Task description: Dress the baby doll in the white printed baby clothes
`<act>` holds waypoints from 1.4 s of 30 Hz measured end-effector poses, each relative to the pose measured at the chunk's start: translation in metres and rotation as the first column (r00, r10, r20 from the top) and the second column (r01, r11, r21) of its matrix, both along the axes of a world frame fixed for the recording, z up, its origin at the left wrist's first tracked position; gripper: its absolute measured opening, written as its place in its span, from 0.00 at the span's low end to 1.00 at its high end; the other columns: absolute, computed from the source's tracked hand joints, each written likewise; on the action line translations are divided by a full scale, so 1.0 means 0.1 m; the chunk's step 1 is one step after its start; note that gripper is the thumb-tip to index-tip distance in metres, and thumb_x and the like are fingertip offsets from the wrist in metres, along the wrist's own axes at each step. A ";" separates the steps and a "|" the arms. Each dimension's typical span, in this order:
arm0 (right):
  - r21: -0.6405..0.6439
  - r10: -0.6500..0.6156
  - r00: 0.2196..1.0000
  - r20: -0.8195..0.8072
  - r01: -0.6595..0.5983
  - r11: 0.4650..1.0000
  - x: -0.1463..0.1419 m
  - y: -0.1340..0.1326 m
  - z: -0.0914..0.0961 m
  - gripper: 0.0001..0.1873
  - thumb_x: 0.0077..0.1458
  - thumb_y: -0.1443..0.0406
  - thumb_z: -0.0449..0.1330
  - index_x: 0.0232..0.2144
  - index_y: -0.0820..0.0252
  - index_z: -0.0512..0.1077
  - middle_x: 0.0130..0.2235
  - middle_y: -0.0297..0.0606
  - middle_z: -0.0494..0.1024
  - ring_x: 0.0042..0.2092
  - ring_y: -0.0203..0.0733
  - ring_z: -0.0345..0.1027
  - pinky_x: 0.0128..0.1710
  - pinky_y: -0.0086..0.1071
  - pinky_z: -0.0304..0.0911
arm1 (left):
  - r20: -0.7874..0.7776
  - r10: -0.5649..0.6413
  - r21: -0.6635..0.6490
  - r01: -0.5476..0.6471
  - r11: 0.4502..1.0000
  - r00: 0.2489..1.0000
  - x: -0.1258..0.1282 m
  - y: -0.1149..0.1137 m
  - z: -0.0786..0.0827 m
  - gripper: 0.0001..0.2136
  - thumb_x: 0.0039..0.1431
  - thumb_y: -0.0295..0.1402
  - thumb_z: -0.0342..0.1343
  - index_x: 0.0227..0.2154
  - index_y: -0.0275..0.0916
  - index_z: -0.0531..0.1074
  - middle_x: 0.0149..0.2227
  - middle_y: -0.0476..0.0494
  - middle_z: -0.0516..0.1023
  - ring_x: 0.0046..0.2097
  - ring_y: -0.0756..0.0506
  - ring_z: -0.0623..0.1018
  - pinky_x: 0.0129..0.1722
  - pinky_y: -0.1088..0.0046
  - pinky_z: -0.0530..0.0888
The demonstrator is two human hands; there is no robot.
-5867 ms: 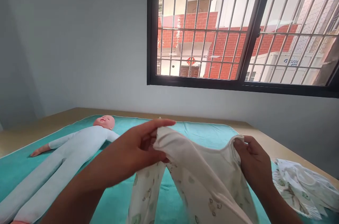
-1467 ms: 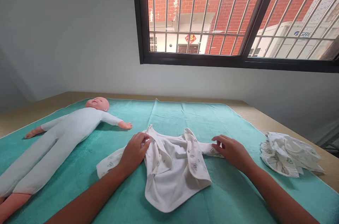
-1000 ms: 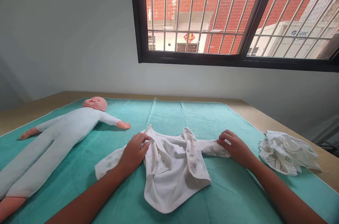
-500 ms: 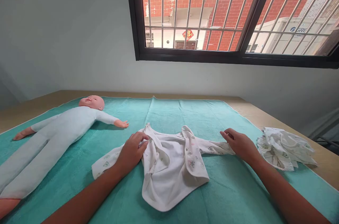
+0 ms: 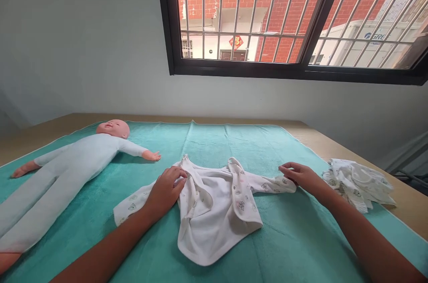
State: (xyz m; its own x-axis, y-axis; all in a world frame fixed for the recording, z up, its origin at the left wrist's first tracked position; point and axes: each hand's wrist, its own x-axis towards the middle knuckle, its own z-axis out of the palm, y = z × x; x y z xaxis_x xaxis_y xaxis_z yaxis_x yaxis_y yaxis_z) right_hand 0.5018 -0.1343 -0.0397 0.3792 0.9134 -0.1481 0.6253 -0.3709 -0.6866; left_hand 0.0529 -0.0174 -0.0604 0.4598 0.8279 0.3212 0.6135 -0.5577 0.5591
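A white printed baby garment (image 5: 214,216) lies spread open on the teal towel (image 5: 234,145), sleeves out to both sides. My left hand (image 5: 165,190) rests on its left shoulder near the collar, fingers curled and pressing the cloth. My right hand (image 5: 299,176) is at the end of the right sleeve, with its fingers closed on the cuff and the sleeve drawn out straight. A baby doll (image 5: 76,162) in a pale blue suit lies on its back at the left, arms spread, apart from both hands.
A crumpled pile of white printed clothes (image 5: 357,178) sits at the towel's right edge, close to my right hand. The towel covers a wooden tabletop (image 5: 331,149) set against a grey wall. A barred window (image 5: 284,15) is above.
The garment, earlier held up in both hands, now lies on the towel. Over the last second my right hand slid right along the sleeve, stretching it out. My left hand stayed on the shoulder.
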 end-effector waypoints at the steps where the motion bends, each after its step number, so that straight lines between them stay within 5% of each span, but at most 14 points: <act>1: -0.019 0.054 0.998 -0.040 -0.055 0.998 -0.01 -0.02 0.02 0.32 0.51 0.39 0.55 0.44 0.57 0.74 0.35 0.40 0.78 0.33 0.40 0.68 0.30 0.30 0.59 | -0.001 -0.002 0.002 0.002 1.000 1.000 0.00 0.01 -0.01 0.07 0.62 0.34 0.46 0.35 0.43 0.70 0.46 0.48 0.74 0.49 0.42 0.70 0.48 0.63 0.67; 6: -0.049 0.353 0.922 -0.156 -0.364 0.930 -0.11 -0.13 0.15 0.32 0.51 0.45 0.60 0.54 0.51 0.69 0.40 0.39 0.78 0.40 0.42 0.70 0.37 0.31 0.63 | -0.007 -0.019 0.012 0.019 1.000 1.000 -0.02 0.04 -0.06 0.08 0.62 0.34 0.47 0.35 0.43 0.71 0.46 0.47 0.74 0.49 0.42 0.70 0.48 0.63 0.67; 10: 0.016 0.351 0.936 0.007 -0.351 0.936 -0.10 -0.13 0.12 0.32 0.46 0.50 0.66 0.54 0.44 0.69 0.52 0.36 0.74 0.51 0.47 0.67 0.48 0.35 0.63 | -0.019 -0.027 0.026 0.028 0.999 0.999 -0.02 0.05 -0.10 0.07 0.62 0.34 0.47 0.34 0.43 0.71 0.46 0.48 0.74 0.50 0.42 0.70 0.49 0.63 0.67; 14: 0.091 0.247 0.964 0.096 -0.255 0.963 -0.09 -0.07 0.04 0.23 0.49 0.49 0.63 0.47 0.47 0.75 0.42 0.36 0.78 0.41 0.44 0.70 0.40 0.34 0.65 | -0.017 -0.017 0.021 0.017 1.000 1.000 -0.03 0.07 -0.10 0.07 0.62 0.34 0.47 0.36 0.44 0.70 0.46 0.48 0.74 0.49 0.42 0.70 0.49 0.63 0.67; 18: 0.286 0.091 0.987 -0.134 -0.050 0.957 -0.14 -0.05 0.05 0.25 0.49 0.47 0.63 0.43 0.55 0.75 0.39 0.40 0.78 0.37 0.42 0.70 0.33 0.31 0.64 | -0.028 -0.006 0.004 0.006 1.000 1.000 -0.02 0.05 -0.07 0.07 0.62 0.34 0.47 0.39 0.44 0.69 0.46 0.48 0.75 0.49 0.42 0.70 0.46 0.63 0.68; 25: 0.450 -0.076 0.820 -0.567 0.386 0.805 -0.08 0.03 -0.14 0.26 0.45 0.49 0.68 0.42 0.57 0.74 0.36 0.38 0.75 0.33 0.36 0.66 0.30 0.28 0.65 | -0.053 -0.014 0.023 0.015 1.000 0.998 -0.03 0.05 -0.08 0.08 0.61 0.34 0.47 0.38 0.44 0.70 0.47 0.48 0.75 0.50 0.41 0.70 0.47 0.63 0.68; 28: 0.489 -0.058 0.780 -0.623 0.446 0.750 -0.08 0.09 -0.24 0.27 0.47 0.49 0.66 0.47 0.55 0.72 0.37 0.36 0.74 0.32 0.34 0.65 0.29 0.27 0.65 | -0.055 -0.014 0.024 0.015 1.000 0.998 -0.03 0.06 -0.09 0.07 0.61 0.33 0.47 0.38 0.44 0.70 0.47 0.47 0.75 0.50 0.41 0.70 0.48 0.62 0.68; 32: 0.598 0.102 0.898 -0.428 0.197 0.777 -0.18 0.10 -0.21 0.33 0.53 0.51 0.62 0.58 0.48 0.61 0.49 0.39 0.73 0.43 0.40 0.69 0.39 0.32 0.69 | -0.061 -0.010 0.025 0.012 1.000 0.998 -0.02 0.06 -0.09 0.08 0.61 0.34 0.47 0.37 0.44 0.71 0.47 0.47 0.75 0.50 0.40 0.70 0.49 0.62 0.68; 36: 0.535 0.098 0.994 0.049 -0.109 0.838 -0.29 0.12 -0.23 0.35 0.56 0.54 0.58 0.64 0.44 0.52 0.61 0.40 0.61 0.57 0.48 0.62 0.56 0.42 0.63 | -0.069 -0.025 0.031 0.027 0.999 0.997 -0.02 0.07 -0.09 0.07 0.61 0.34 0.48 0.37 0.44 0.71 0.47 0.47 0.75 0.50 0.41 0.71 0.50 0.61 0.68; 42: 0.395 -0.107 0.897 0.429 -0.079 0.915 -0.23 0.27 -0.50 0.30 0.58 0.55 0.52 0.62 0.51 0.57 0.59 0.44 0.57 0.57 0.50 0.61 0.59 0.44 0.60 | -0.075 -0.041 0.041 0.044 0.998 0.996 -0.02 0.08 -0.09 0.08 0.62 0.35 0.48 0.36 0.44 0.72 0.47 0.47 0.74 0.50 0.41 0.70 0.50 0.61 0.67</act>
